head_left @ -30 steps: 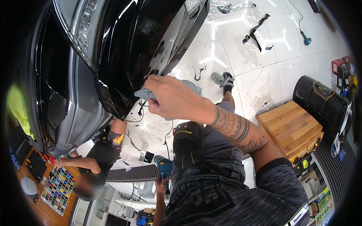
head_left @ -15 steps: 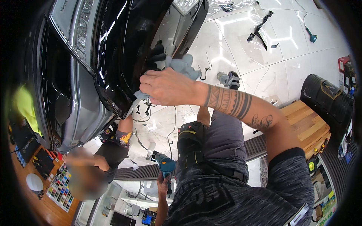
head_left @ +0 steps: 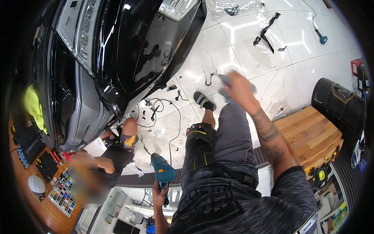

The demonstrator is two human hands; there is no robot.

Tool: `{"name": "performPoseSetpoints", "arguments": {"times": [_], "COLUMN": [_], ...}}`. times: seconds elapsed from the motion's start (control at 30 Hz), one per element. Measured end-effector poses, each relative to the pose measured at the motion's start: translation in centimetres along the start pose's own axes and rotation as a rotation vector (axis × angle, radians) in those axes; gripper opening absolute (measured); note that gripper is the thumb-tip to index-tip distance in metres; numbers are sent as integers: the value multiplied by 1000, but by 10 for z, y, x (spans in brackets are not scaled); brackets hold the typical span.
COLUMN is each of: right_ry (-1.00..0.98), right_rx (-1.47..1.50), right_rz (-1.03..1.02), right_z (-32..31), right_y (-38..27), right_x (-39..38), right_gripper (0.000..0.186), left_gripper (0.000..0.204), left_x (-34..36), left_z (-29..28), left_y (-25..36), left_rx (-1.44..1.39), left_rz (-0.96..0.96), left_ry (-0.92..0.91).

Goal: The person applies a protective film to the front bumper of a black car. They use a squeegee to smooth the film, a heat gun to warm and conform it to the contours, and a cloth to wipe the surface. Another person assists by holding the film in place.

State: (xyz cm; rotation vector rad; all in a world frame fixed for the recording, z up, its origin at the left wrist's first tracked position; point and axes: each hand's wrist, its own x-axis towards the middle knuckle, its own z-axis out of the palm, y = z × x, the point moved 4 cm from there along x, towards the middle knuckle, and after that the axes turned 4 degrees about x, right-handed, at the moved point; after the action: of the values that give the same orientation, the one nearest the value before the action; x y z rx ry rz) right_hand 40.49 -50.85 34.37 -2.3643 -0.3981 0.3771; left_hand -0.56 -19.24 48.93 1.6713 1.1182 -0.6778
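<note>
My left hand (head_left: 158, 192) is wrapped round the handle of a teal heat gun (head_left: 163, 171), held low at my left side above the floor. My right hand (head_left: 240, 90) is closed on a grey-blue cloth (head_left: 223, 80). Both hand and cloth are blurred by motion, over the floor in front of my right thigh. To the left stands a black car (head_left: 136, 50), its glossy front corner and headlight (head_left: 177, 7) showing. The right hand is well apart from the car, and the heat gun sits below the car's lower corner.
Beside the car's lower edge another person (head_left: 117, 156) crouches. Black cables (head_left: 180, 128) and film scraps (head_left: 269, 35) lie on the white tiles (head_left: 233, 50). A wooden-topped bench (head_left: 307, 132) and a black barrel (head_left: 337, 101) stand at right; another corded teal tool (head_left: 322, 38) lies far right.
My right hand has left the car's panel with the cloth and moved right and slightly down. The heat gun in my left hand has shifted a little left. My view has shifted slightly.
</note>
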Motion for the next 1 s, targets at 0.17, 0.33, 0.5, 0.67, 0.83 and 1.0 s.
{"name": "performPoseSetpoints", "arguments": {"times": [0.17, 0.33, 0.5, 0.67, 0.83, 1.0], "right_ry": [-79, -283, -453, -413, -466, -507], "right_rx": [-126, -55, 17, -37, 20, -18], "right_rz": [434, 611, 543, 554, 542, 474], "right_z": [-35, -35, -47, -97, -121, -116], "right_y": [117, 182, 235, 286, 303, 298], "right_x": [-108, -145, -117, -98, -81, -71], "right_gripper": [22, 27, 30, 31, 35, 35], "left_gripper": [37, 44, 42, 43, 48, 49], "left_x": [-21, -31, -49, -28, -21, 4], "left_z": [24, 82, 143, 168, 171, 166], "left_y": [55, 150, 202, 235, 245, 255], "left_rx": [22, 86, 127, 223, 180, 182], "left_rz": [170, 315, 390, 310, 396, 394], "left_ry": [62, 249, 370, 464, 511, 483]}}
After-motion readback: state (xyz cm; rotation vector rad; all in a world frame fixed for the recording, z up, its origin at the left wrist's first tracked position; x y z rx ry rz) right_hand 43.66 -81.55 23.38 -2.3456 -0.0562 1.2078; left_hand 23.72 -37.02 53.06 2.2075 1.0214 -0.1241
